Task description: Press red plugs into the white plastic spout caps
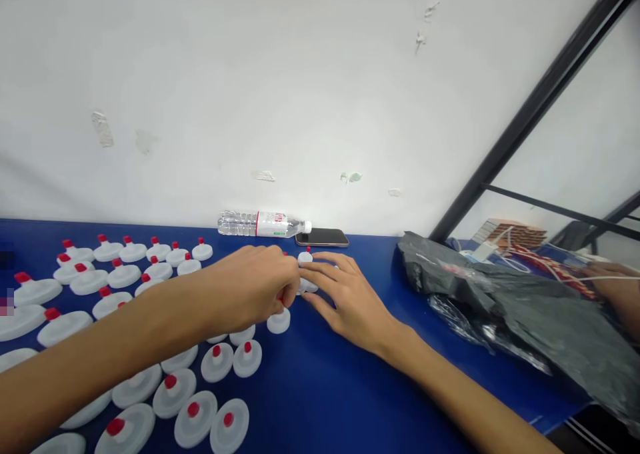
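Note:
My left hand (267,281) is closed, with its fingertips pinched at the red tip of a white plastic disc (279,322). My right hand (347,301) has its fingers stretched out and apart. Its fingertips touch or cover part of another white disc (309,285), just right of my left hand. Behind those fingers a small red-tipped disc (305,257) stands on the blue table. Many more discs of this kind, such as one with a red tip (229,425), lie to the left, partly hidden under my left forearm.
A clear water bottle (273,225) lies on its side along the wall (320,107), beside a dark phone (323,237). Grey plastic sheeting (505,307) covers the right of the blue tabletop (320,394). Beyond a black frame post (530,114), cables and another person's hand (613,281) show.

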`<state>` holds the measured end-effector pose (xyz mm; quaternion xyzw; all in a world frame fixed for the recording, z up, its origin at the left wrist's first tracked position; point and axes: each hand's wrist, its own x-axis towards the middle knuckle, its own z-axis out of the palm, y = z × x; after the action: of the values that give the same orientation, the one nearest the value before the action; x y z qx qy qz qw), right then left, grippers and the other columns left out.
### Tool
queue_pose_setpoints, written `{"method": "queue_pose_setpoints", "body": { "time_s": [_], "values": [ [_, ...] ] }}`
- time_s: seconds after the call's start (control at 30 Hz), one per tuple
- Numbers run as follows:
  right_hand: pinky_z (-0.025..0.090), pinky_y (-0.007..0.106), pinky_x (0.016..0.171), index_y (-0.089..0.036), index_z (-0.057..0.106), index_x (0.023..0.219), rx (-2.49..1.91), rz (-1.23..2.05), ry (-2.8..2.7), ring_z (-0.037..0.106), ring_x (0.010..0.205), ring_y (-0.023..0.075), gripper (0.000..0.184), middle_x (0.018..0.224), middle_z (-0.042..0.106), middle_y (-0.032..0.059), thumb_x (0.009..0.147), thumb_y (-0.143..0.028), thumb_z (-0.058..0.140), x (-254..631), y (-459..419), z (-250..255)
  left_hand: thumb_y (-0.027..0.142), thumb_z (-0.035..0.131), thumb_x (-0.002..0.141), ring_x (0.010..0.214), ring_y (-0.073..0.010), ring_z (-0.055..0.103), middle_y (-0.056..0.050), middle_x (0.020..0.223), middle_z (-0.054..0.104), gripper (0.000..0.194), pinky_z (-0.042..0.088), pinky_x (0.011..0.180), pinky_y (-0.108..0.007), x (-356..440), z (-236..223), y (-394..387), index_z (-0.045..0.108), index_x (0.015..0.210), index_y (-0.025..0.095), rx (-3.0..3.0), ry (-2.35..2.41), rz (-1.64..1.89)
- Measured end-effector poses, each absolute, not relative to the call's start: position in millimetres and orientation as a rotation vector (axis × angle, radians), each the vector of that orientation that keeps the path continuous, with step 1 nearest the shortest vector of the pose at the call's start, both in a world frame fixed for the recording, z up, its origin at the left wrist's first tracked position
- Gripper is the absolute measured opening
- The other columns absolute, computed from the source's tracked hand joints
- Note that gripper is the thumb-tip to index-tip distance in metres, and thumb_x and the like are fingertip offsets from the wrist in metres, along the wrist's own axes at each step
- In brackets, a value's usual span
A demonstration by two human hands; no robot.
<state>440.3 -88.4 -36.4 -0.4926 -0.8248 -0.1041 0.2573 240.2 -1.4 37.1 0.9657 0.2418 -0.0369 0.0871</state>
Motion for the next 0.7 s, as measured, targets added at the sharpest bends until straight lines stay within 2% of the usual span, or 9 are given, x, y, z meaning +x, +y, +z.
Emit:
{"method": "queue_pose_setpoints", "body": {
  "time_s": [0.17, 0.3, 0.4, 0.47, 0.57, 0.7],
  "values": [
    [0.043, 0.063, 0.115, -0.025, 0.063, 0.139, -1.372, -0.337, -2.369, 0.049, 0.145, 0.0354, 0.037, 0.145, 0.066, 0.0090, 0.102, -0.021, 0.063, 437, -88, -40, 0.012, 0.073, 0.077, 0.080, -0.0224, 0.069, -0.007, 0.092, 0.077, 0.018, 0.039, 0.059, -0.029, 242, 33, -6, 0.082, 0.079, 0.027, 2.752, 0.827, -0.192],
    [0.040, 0.064, 0.117, -0.023, 0.064, 0.136, -1.407, -0.362, -2.387, 0.048, 0.146, 0.0352, 0.033, 0.144, 0.067, 0.0092, 0.104, -0.020, 0.061, 438, -87, -42, 0.023, 0.079, 0.075, 0.089, -0.0225, 0.070, -0.004, 0.102, 0.076, 0.024, 0.044, 0.068, -0.028, 235, 36, 1, 0.081, 0.097, 0.032, 2.660, 0.806, -0.188],
    [0.040, 0.063, 0.116, -0.024, 0.065, 0.133, -1.414, -0.363, -2.382, 0.051, 0.143, 0.0335, 0.029, 0.137, 0.072, 0.0079, 0.105, -0.020, 0.059, 440, -85, -45, 0.034, 0.066, 0.086, 0.079, -0.0193, 0.069, -0.003, 0.101, 0.078, 0.021, 0.045, 0.067, -0.029, 228, 43, 17, 0.079, 0.102, 0.033, 2.673, 0.805, -0.109],
    [0.040, 0.061, 0.116, -0.025, 0.064, 0.135, -1.416, -0.362, -2.378, 0.053, 0.141, 0.0325, 0.029, 0.134, 0.073, 0.0074, 0.106, -0.021, 0.058, 439, -85, -46, 0.033, 0.056, 0.090, 0.079, -0.0220, 0.069, -0.006, 0.098, 0.078, 0.026, 0.043, 0.066, -0.032, 221, 47, 33, 0.079, 0.100, 0.031, 2.787, 0.967, -0.017],
    [0.042, 0.059, 0.114, -0.024, 0.063, 0.136, -1.418, -0.371, -2.379, 0.055, 0.136, 0.0324, 0.031, 0.132, 0.073, 0.0084, 0.106, -0.022, 0.059, 438, -85, -45, 0.030, 0.054, 0.087, 0.090, -0.0280, 0.069, -0.010, 0.107, 0.078, 0.030, 0.041, 0.067, -0.034, 208, 46, 61, 0.077, 0.106, 0.028, 2.917, 1.261, 0.024],
    [0.043, 0.058, 0.113, -0.020, 0.062, 0.138, -1.398, -0.408, -2.413, 0.059, 0.129, 0.0318, 0.032, 0.128, 0.073, 0.0107, 0.106, -0.024, 0.059, 435, -87, -42, 0.028, 0.059, 0.084, 0.090, -0.0263, 0.070, -0.010, 0.109, 0.078, 0.031, 0.042, 0.066, -0.032, 194, 29, 92, 0.076, 0.109, 0.027, 2.846, 1.335, -0.101]
  ]
}}
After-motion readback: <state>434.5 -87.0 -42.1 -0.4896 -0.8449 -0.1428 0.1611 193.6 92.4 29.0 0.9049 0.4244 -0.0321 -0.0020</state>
